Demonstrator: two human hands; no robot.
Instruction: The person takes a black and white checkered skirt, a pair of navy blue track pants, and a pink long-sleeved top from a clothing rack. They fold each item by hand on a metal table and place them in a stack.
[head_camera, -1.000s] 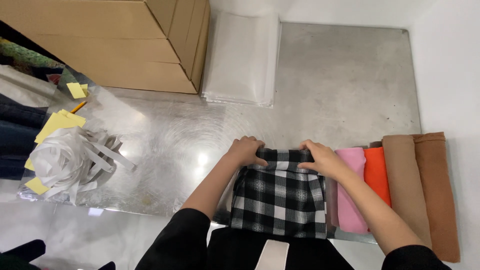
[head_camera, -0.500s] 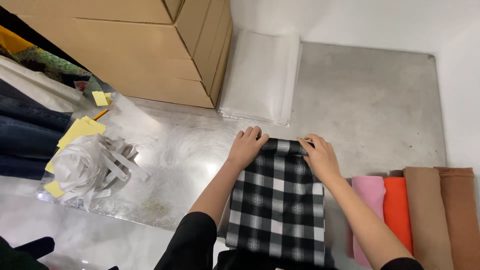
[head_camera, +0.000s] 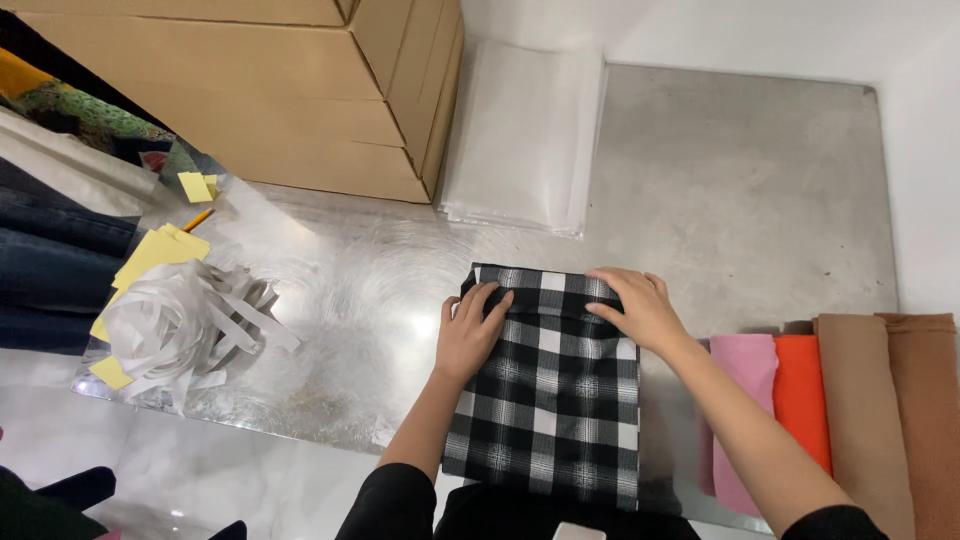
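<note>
- Since the earlier frames our hands have pushed the plaid cloth further up the steel table, away from the rolls at the right.
- Our left hand lies flat, fingers spread, on the cloth's far left corner.
- Our right hand presses open-palmed on the far right corner, gripping nothing.
- Folded into a long rectangle, the cloth runs lengthwise from us toward the clear bags, its near end at the table edge.
- Pink roll sits just beside it.
</note>
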